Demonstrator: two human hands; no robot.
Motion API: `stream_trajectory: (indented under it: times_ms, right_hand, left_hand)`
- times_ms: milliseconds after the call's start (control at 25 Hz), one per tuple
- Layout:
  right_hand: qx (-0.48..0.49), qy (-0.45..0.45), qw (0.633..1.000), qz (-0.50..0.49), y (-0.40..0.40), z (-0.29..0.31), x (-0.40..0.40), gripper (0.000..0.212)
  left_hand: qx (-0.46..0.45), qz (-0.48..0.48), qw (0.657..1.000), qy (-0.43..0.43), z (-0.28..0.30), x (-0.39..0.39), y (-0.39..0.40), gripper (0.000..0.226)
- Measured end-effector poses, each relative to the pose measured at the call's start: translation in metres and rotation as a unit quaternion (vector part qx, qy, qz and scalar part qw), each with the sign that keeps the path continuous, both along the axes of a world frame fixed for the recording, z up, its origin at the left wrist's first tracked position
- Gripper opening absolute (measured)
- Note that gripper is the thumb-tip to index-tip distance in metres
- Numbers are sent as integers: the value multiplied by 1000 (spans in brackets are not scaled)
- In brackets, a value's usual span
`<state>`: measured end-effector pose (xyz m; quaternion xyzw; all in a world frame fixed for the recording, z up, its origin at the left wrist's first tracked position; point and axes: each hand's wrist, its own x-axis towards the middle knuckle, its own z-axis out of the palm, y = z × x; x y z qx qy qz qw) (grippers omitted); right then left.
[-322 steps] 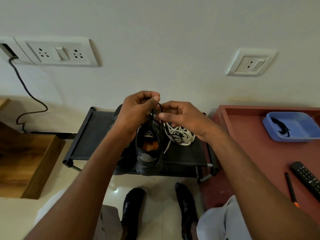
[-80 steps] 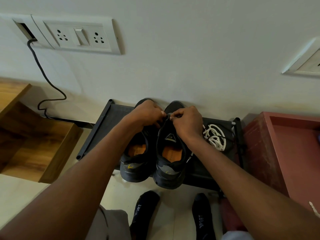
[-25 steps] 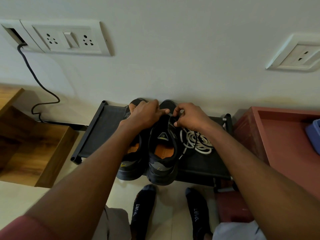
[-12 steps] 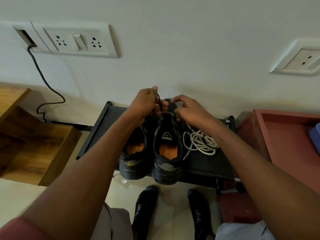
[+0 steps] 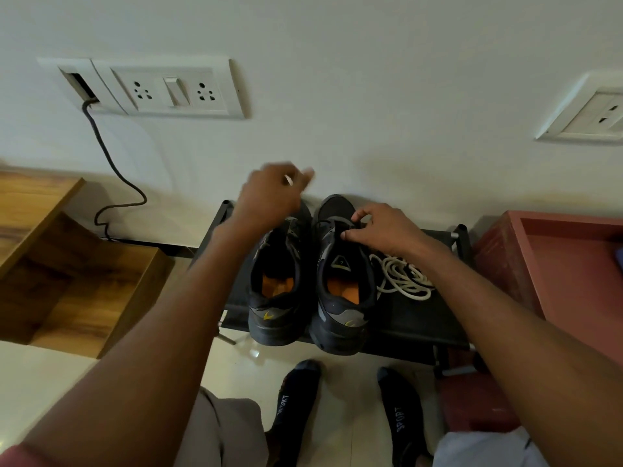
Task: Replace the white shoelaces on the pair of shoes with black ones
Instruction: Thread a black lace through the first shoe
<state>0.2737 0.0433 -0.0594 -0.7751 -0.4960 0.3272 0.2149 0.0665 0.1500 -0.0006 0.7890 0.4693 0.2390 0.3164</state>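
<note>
Black lace (image 5: 340, 225) on the right shoe (image 5: 340, 281) is thin, limp and slippery, so your right hand (image 5: 384, 227) should keep pinching it near the eyelets; left hand (image 5: 269, 193) is raised, blurred, grip unclear.

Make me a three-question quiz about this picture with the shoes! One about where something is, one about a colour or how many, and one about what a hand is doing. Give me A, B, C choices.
1. Where is the white lace pile?
A. inside a shoe
B. on the rack, right of the shoes
C. on the floor

2. What colour are the insoles?
A. orange
B. green
C. white

3. What is the right hand doing?
A. resting on the floor
B. pinching at the lacing of the right shoe
C. pressing the wall switch

Answers:
1 B, the pile lies on the black shelf beside the right shoe.
2 A, orange shows inside both shoes.
3 B, its fingers pinch at the shoe's front lacing.
</note>
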Motion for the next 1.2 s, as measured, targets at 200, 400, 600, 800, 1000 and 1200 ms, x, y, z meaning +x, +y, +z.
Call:
stream_trajectory:
  times_ms: [200,400,600,800,1000,1200]
  right_hand:
    - [-3,-35,999,8,-1,4,2,49]
    - [-8,-5,1000,-1,3,0,0,60]
    - [35,-13,999,-7,3,7,0,50]
    - [-13,47,998,-43,-4,3,-2,47]
    - [-54,-53,997,-23,-8,26,3,47]
    - [6,235,962,-138,-6,54,8,26]
  left_hand:
    - [18,-79,960,267,-25,22,-11,43]
    - [-74,-50,985,150,-36,28,-9,27]
    - [-290,-59,952,-73,-39,9,1,22]
    - [-318,-26,907,-276,-10,10,5,30]
    - [-153,51,975,-151,21,11,4,31]
    - [-192,24,973,-126,38,1,-9,34]
